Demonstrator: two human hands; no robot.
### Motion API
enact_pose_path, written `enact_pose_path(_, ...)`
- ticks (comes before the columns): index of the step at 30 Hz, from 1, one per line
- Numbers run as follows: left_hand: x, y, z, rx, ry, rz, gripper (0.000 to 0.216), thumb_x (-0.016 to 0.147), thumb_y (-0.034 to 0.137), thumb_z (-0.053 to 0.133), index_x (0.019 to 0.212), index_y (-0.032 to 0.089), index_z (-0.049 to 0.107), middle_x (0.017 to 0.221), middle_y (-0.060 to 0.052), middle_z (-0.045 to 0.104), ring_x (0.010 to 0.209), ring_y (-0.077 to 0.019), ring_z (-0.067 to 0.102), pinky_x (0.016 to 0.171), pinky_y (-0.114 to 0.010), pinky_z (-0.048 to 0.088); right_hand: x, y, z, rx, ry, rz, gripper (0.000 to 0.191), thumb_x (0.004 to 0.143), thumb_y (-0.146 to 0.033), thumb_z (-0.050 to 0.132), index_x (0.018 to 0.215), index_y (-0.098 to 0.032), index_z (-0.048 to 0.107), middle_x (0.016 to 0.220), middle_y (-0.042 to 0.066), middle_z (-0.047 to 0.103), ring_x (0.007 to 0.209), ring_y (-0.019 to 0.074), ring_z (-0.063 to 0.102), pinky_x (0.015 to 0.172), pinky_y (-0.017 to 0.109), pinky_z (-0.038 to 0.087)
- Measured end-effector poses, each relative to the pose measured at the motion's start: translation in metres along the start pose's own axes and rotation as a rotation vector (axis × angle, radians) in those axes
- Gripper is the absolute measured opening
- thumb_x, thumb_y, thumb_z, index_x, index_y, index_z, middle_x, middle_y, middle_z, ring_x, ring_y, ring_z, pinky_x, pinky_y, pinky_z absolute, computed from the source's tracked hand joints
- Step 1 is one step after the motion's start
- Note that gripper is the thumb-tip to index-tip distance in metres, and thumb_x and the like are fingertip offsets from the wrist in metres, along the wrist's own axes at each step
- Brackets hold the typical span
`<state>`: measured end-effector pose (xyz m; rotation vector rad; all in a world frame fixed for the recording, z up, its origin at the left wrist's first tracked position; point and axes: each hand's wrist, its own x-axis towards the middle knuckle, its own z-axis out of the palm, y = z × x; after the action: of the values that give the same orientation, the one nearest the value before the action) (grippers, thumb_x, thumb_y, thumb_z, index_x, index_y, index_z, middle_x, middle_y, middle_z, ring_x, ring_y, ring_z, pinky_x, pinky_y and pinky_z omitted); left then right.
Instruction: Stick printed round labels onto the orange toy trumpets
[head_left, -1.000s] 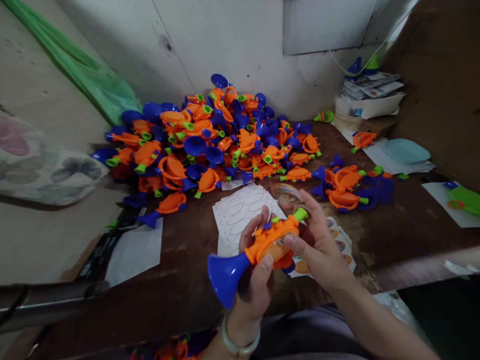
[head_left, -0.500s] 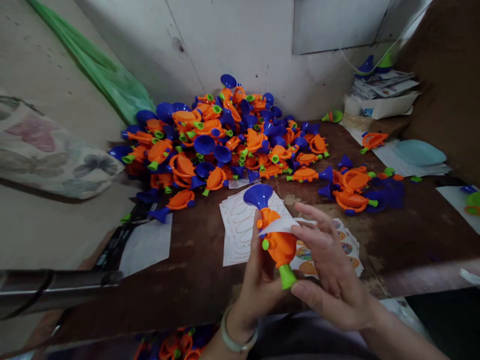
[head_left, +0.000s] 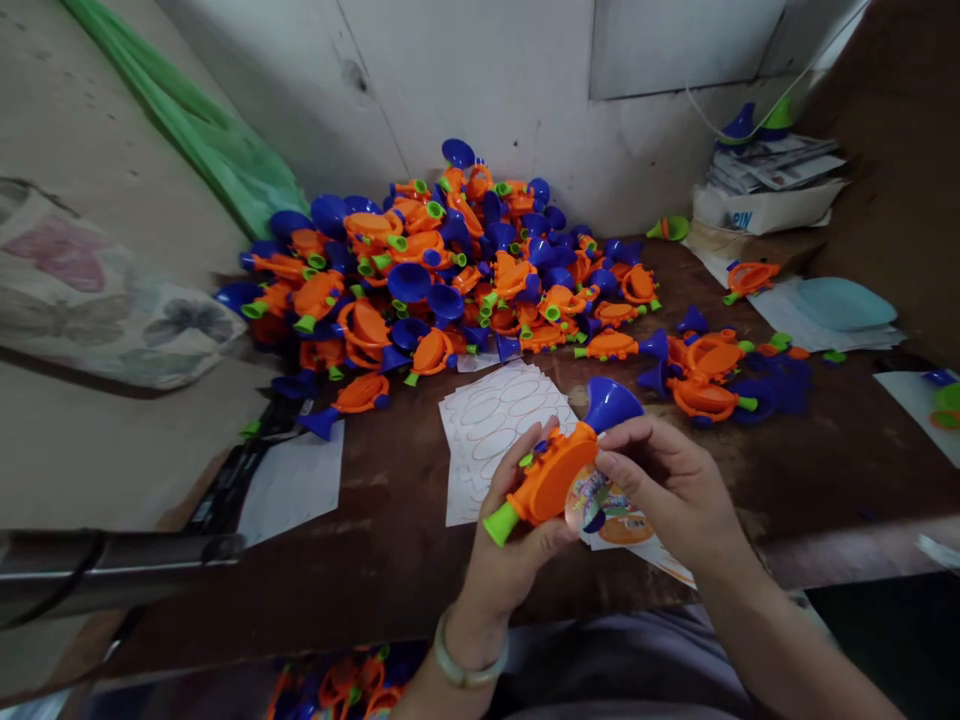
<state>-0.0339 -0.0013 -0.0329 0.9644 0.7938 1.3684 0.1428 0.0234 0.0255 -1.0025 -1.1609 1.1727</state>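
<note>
My left hand [head_left: 506,550] is closed around an orange toy trumpet [head_left: 559,475] with a blue bell and a green mouthpiece. It is tilted, bell up to the right, its flat oval side turned towards my right hand. Between the thumb and fingers of my right hand [head_left: 667,480] is the edge of a printed oval sticker [head_left: 587,495], beside the trumpet's flat side. Whether the sticker touches the trumpet I cannot tell. Partly hidden under my hands lies a printed sticker sheet [head_left: 626,530]. Left of it are used sheets [head_left: 487,415] with oval outlines.
A big heap of the same trumpets [head_left: 450,270] stands against the wall. Several more trumpets [head_left: 705,380] lie on the right of the brown table [head_left: 360,560]. Further right are a light blue lid-like piece [head_left: 847,303] and a paper stack [head_left: 776,175]. A dark metal tube [head_left: 120,565] juts in at left.
The trumpet has turned in my left hand, its bell swinging right and its mouthpiece left. My right hand has brought the sticker from across the trumpet round to its right side.
</note>
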Motion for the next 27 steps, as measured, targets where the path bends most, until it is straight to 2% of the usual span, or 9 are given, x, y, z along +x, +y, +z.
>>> enact_pose_path(2, 0.001, 0.003, 0.002, -0.031, -0.057, -0.008, 0.088, 0.070, 0.043, 0.104, 0.149, 0.036, 0.067, 0.161, -0.011, 0.064, 0.146, -0.0362, 0.064, 0.118, -0.043, 0.056, 0.000, -0.001, 0.001, -0.069, 0.009, -0.046, 0.007, 0.089, -0.024, 0.086, 0.088, -0.026, 0.080, 0.074, -0.005, 0.076, 0.062, 0.0077, 0.068, 0.060, 0.012, 0.057)
enact_pose_path(6, 0.000, 0.007, 0.007, -0.097, -0.099, 0.006, 0.086, 0.071, 0.038, 0.104, 0.148, 0.040, 0.067, 0.159, -0.007, 0.068, 0.138, -0.0304, 0.071, 0.112, -0.035, 0.060, -0.002, -0.001, 0.006, -0.157, 0.025, -0.102, 0.007, 0.089, -0.022, 0.084, 0.090, -0.027, 0.078, 0.074, -0.006, 0.077, 0.060, 0.0078, 0.069, 0.057, 0.012, 0.057)
enact_pose_path(12, -0.002, 0.007, 0.010, -0.099, -0.088, 0.021, 0.069, 0.084, 0.037, 0.096, 0.146, 0.034, 0.068, 0.156, -0.009, 0.069, 0.136, -0.0300, 0.072, 0.112, -0.037, 0.060, -0.005, 0.001, 0.013, -0.240, 0.070, -0.193, 0.006, 0.089, -0.021, 0.081, 0.090, -0.025, 0.077, 0.078, -0.005, 0.079, 0.064, 0.0091, 0.072, 0.061, 0.014, 0.059)
enact_pose_path(19, -0.002, 0.010, 0.011, -0.056, -0.065, 0.056, 0.059, 0.089, 0.029, 0.091, 0.143, 0.038, 0.070, 0.153, -0.003, 0.072, 0.133, -0.0234, 0.073, 0.112, -0.031, 0.059, -0.007, 0.004, 0.013, -0.235, 0.058, -0.167, 0.005, 0.092, -0.024, 0.081, 0.091, -0.024, 0.076, 0.078, -0.003, 0.079, 0.063, 0.0122, 0.073, 0.059, 0.019, 0.060)
enact_pose_path(27, -0.001, 0.012, 0.012, -0.034, -0.042, 0.082, 0.052, 0.092, 0.028, 0.087, 0.141, 0.035, 0.072, 0.150, -0.005, 0.074, 0.134, -0.0246, 0.073, 0.113, -0.033, 0.059, -0.005, 0.002, 0.015, -0.225, 0.052, -0.173, 0.005, 0.091, -0.023, 0.081, 0.090, -0.024, 0.076, 0.078, -0.003, 0.079, 0.062, 0.0113, 0.073, 0.058, 0.018, 0.059)
